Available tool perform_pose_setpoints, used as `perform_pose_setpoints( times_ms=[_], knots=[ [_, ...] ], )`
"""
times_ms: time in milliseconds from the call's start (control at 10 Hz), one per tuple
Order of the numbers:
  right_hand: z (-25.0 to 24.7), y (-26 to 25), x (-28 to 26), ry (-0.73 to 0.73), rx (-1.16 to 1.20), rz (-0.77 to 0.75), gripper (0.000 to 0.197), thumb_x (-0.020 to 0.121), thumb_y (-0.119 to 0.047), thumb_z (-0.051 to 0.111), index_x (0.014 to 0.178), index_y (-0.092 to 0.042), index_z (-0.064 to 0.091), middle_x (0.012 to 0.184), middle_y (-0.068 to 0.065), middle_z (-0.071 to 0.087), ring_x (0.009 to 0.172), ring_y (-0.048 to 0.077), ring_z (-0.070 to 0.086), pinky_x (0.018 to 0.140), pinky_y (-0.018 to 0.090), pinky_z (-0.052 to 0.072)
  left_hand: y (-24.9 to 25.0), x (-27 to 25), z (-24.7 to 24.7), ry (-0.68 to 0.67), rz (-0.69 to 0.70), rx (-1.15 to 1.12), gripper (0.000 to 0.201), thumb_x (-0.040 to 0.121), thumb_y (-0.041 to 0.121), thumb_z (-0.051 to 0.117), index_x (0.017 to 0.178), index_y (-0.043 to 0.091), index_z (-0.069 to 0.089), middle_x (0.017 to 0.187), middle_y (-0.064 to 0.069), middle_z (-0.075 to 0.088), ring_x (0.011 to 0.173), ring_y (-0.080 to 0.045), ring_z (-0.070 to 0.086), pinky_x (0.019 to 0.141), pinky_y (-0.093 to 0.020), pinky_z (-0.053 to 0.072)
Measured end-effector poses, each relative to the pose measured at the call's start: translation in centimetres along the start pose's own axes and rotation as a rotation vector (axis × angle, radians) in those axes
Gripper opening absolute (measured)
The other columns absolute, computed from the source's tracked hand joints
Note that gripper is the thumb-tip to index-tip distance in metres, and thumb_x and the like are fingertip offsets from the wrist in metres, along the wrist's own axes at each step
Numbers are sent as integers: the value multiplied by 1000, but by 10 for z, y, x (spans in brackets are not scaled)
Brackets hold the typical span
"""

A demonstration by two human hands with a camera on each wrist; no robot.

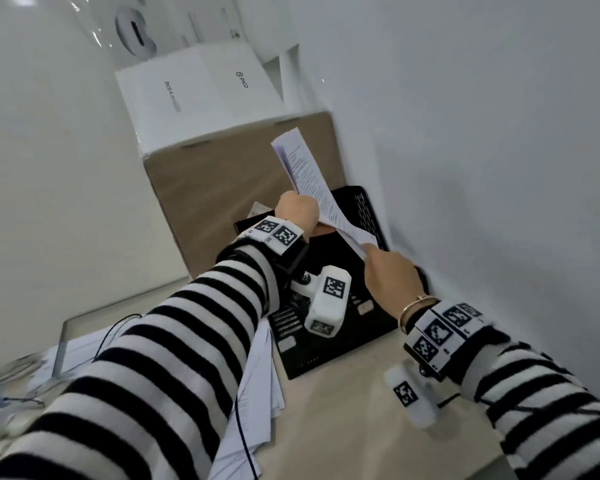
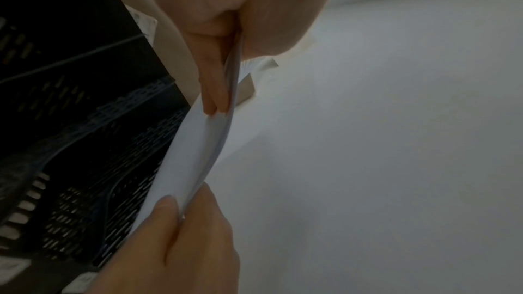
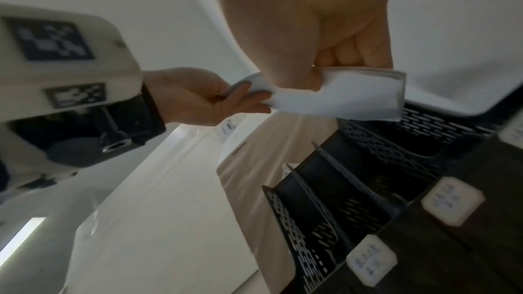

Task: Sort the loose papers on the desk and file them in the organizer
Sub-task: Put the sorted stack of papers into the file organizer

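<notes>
A thin sheaf of printed papers [image 1: 310, 181] is held on edge above the black mesh organizer [image 1: 366, 211], which stands against the right wall. My left hand [image 1: 297, 209] grips the sheaf at its middle, thumb on one side and fingers [image 2: 216, 95] on the other. At the sheaf's near corner my right hand [image 1: 374, 254] pinches it. From the left wrist, the papers [image 2: 195, 153] bow between both hands beside the organizer [image 2: 70, 142]. Under my right hand [image 3: 319, 70], the papers [image 3: 348, 97] hang above the organizer's slots [image 3: 353, 187], which carry white labels [image 3: 451, 200].
A pile of loose sheets [image 1: 260, 393] lies on the desk under my left forearm. A brown cardboard box [image 1: 219, 188] stands behind the organizer with a white box [image 1: 194, 88] on top. The white wall [image 1: 499, 168] closes in the right side.
</notes>
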State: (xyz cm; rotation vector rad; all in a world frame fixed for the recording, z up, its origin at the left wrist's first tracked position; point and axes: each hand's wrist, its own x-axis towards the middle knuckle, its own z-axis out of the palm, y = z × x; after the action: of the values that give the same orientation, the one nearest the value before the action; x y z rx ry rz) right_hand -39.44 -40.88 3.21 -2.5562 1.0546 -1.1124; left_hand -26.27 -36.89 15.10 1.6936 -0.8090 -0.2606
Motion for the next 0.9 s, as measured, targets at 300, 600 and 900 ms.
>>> perform_pose_setpoints(
  times_ms=[300,600,900],
  knots=[
    [21,62,66,-202,185,88,32,100,-11,37,125,-2,55,120,22,61,112,35,57,87,34,42,4,23,57,-78,37,-38,36,97,-3,41,71,22,38,76,-2,51,66,-14,60,64,-27,60],
    [59,99,93,-285,332,202,27,99,-11,40,114,-2,60,117,19,62,111,30,57,81,26,37,-9,44,87,-255,6,245,33,100,27,50,69,17,43,71,1,48,69,-18,53,71,-26,49],
    [86,99,102,-585,36,271,29,99,-26,44,102,-5,62,120,15,64,104,29,61,78,27,40,-34,52,100,-471,-200,191,66,99,48,42,151,11,24,153,-12,32,112,-34,61,87,-39,54]
  ],
)
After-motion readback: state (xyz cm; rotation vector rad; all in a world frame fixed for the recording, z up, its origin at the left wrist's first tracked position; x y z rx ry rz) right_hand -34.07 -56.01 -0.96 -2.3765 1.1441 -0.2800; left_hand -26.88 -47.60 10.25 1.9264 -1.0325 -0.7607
